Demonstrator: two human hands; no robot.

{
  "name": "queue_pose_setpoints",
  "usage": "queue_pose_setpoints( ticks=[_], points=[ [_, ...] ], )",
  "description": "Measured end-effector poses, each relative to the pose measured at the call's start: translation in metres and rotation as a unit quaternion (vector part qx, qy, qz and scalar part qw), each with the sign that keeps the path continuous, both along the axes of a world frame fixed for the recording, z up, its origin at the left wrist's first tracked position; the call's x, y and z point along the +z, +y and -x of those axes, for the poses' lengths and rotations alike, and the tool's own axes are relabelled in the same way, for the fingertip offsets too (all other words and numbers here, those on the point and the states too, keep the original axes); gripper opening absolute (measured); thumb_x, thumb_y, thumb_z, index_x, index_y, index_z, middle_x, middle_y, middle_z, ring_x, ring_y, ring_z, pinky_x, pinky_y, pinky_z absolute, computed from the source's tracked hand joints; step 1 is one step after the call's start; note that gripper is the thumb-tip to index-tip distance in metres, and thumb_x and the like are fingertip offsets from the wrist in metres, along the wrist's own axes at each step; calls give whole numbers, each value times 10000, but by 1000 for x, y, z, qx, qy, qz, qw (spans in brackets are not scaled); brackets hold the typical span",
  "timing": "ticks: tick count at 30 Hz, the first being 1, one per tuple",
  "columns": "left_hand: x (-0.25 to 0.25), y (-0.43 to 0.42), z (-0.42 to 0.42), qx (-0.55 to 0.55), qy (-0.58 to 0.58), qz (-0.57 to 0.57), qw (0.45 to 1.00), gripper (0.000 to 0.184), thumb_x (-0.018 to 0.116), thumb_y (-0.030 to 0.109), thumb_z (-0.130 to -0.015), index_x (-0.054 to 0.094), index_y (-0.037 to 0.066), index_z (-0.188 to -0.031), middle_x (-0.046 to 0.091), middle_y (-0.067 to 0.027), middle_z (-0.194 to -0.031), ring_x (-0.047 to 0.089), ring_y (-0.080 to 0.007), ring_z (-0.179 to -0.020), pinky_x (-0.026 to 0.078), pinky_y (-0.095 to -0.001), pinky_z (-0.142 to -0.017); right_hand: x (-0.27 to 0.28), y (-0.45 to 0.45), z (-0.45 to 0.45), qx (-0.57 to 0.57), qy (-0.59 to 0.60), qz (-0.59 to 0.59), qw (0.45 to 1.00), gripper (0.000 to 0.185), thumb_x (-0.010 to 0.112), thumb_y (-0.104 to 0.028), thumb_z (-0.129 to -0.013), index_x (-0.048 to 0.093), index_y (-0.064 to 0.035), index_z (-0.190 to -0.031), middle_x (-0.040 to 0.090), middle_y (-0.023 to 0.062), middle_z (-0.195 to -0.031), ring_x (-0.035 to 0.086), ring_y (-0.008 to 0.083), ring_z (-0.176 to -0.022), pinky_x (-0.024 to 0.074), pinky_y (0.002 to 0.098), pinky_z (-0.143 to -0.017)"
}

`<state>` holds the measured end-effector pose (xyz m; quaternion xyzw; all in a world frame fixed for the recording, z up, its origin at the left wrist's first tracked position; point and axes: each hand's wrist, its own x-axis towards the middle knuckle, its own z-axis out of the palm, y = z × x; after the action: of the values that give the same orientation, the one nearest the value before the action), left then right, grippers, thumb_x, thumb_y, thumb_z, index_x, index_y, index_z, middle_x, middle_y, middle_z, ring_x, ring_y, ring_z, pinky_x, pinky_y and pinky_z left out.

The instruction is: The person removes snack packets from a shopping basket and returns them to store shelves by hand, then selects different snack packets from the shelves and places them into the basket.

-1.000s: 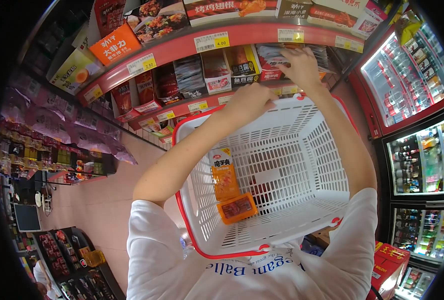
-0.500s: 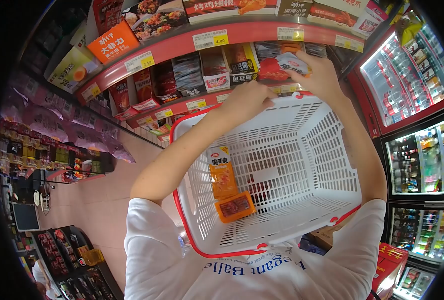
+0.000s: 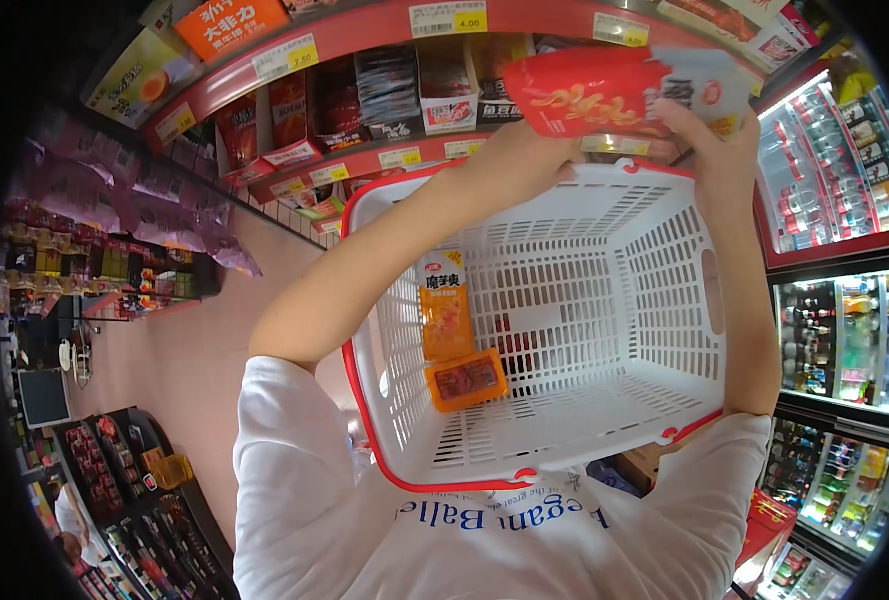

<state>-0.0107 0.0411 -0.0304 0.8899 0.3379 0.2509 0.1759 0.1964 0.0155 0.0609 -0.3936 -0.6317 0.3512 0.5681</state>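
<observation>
A white basket point(image 3: 564, 410) with a red rim hangs in front of my body. My left hand point(image 3: 529, 165) is closed at the far rim of the basket, beside the shelf edge; what its fingers grip is mostly hidden. My right hand point(image 3: 714, 145) pinches a red and silver snack packet point(image 3: 604, 92), held up above the basket's far right corner, in front of the shelf. In the basket, on the left side, lie an orange and white packet point(image 3: 445, 310) and a smaller orange packet point(image 3: 467, 380), touching each other.
Ahead, a shelf point(image 3: 354, 155) holds boxes of snacks and price tags. Lit drink coolers point(image 3: 844, 340) stand on the right, with a red box point(image 3: 764, 530) below. Purple bags point(image 3: 134, 200) hang at the left. A person point(image 3: 72, 520) is at the lower left.
My right hand has lifted the red and silver packet out of the shelf and moved it right and nearer. My left hand stays at the rim. The shelf sits higher in view.
</observation>
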Motion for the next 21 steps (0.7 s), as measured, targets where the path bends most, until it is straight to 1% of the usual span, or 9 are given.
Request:
queue_pose_setpoints(
  ticks=[2, 5, 6, 8, 9, 10, 12, 14, 21],
  points=[
    [1, -4, 2, -12, -45, -35, 998, 250, 691, 138, -827, 672, 46, -1058, 682, -159, -965, 663, -343, -914, 529, -442, -787, -6, 2, -5, 17, 34, 55, 998, 277, 742, -102, -806, 638, 3, -1041, 696, 67, -979, 677, 137, -848, 573, 310, -760],
    [11, -11, 2, -8, -96, -32, 995, 295, 678, 135, -827, 607, 50, -1100, 671, -168, -984, 658, -356, -916, 531, -448, -775, -9, -3, 9, 118, 306, 178, 928, 320, 648, -153, -855, 598, -13, -1139, 651, 62, -1116, 623, 167, -1047, 521, 406, -909],
    [17, -13, 13, -56, -164, 75, 982, 330, 671, 149, -825, 616, 67, -1140, 684, -175, -922, 668, -366, -864, 537, -451, -753, -24, 1, 1, 117, 305, 180, 928, 320, 648, -153, -855, 598, -13, -1139, 651, 62, -1116, 623, 167, -1047, 521, 406, -909],
    [13, -4, 1, -45, -189, 61, 979, 304, 666, 154, -822, 661, 70, -1114, 692, -176, -848, 677, -364, -813, 541, -449, -725, -59, 13, -15, 322, 247, 319, 856, 374, 698, -158, -804, 602, -10, -1134, 656, 60, -1078, 632, 149, -983, 529, 339, -822],
    [21, -6, 4, -11, -11, 33, 999, 241, 668, 150, -821, 709, 64, -1042, 693, -172, -807, 684, -352, -801, 542, -443, -719, -66, 9, -11, 359, 114, 324, 868, 399, 723, -155, -778, 602, -10, -1129, 656, 58, -1065, 630, 141, -970, 523, 311, -786],
    [17, -3, 3, -11, -11, 35, 999, 241, 668, 150, -821, 709, 64, -1042, 693, -172, -807, 684, -352, -801, 542, -443, -719, -63, -2, 6, 390, -21, 323, 862, 425, 747, -151, -751, 602, -9, -1125, 656, 55, -1053, 628, 132, -956, 517, 284, -750],
    [7, 4, -3, -22, 51, 18, 998, 224, 667, 167, -856, 708, 45, -1040, 694, -184, -893, 663, -352, -859, 517, -436, -782, -54, -16, 31, 405, -297, 413, 760, 463, 786, -164, -718, 610, -24, -1122, 656, 55, -1047, 625, 125, -950, 515, 260, -717],
    [10, 0, -2, -18, 58, 16, 998, 206, 662, 170, -864, 723, 80, -1039, 696, -161, -888, 653, -355, -867, 512, -460, -785, -114, -21, 40, 467, -269, 511, 669, 461, 801, -180, -714, 622, -54, -1119, 657, 50, -1053, 626, 141, -956, 511, 265, -719],
    [10, 1, -3, -2, 82, 6, 997, 213, 673, 176, -863, 721, 76, -1045, 699, -153, -872, 662, -341, -853, 515, -449, -779, -203, -37, 35, 293, -198, 579, 735, 461, 757, -167, -750, 600, -84, -1175, 660, 47, -1064, 624, 133, -978, 550, 301, -721]
  ],
)
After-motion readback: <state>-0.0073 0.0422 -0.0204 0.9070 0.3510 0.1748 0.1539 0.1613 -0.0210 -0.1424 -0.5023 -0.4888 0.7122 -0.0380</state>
